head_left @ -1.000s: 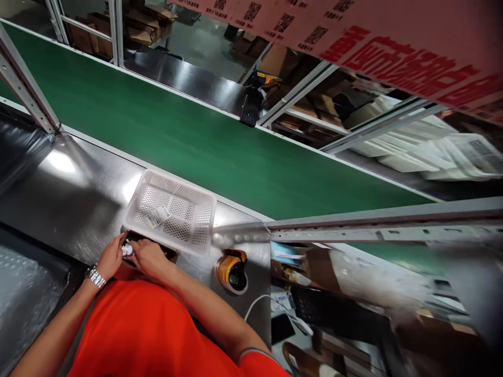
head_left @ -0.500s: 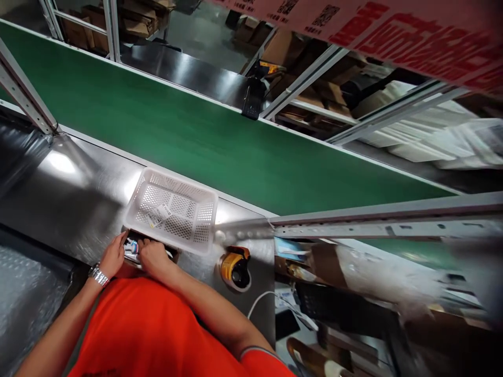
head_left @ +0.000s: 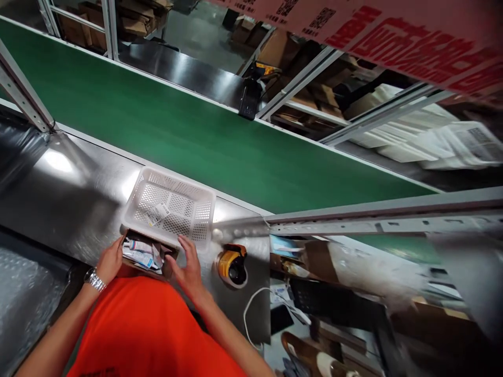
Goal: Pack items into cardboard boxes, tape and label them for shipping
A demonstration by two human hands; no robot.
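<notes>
A small open cardboard box (head_left: 167,247) stands against my belly, at the near side of a white perforated plastic basket (head_left: 198,198). Inside the box lie several white and blue tube-like packages (head_left: 139,257); their exact kind is hard to make out. My left hand (head_left: 110,259) grips the box's left end, with a metal watch on that wrist. At the right end, my right hand (head_left: 189,269) is open, fingers spread and thumb close to the box's edge. Only a small printed label or bag (head_left: 157,213) shows in the basket.
A yellow and black scanner (head_left: 232,266) rests on the metal table (head_left: 88,201), right of the basket, near a white cable (head_left: 245,309). Beyond runs a green conveyor belt (head_left: 168,125). A metal frame bar (head_left: 353,222) crosses at right. Black plastic film (head_left: 19,152) lies at left.
My right hand has come out of the box and moved right, its fingers spreading by the right end. The packages inside now show. My left hand stays at the left end.
</notes>
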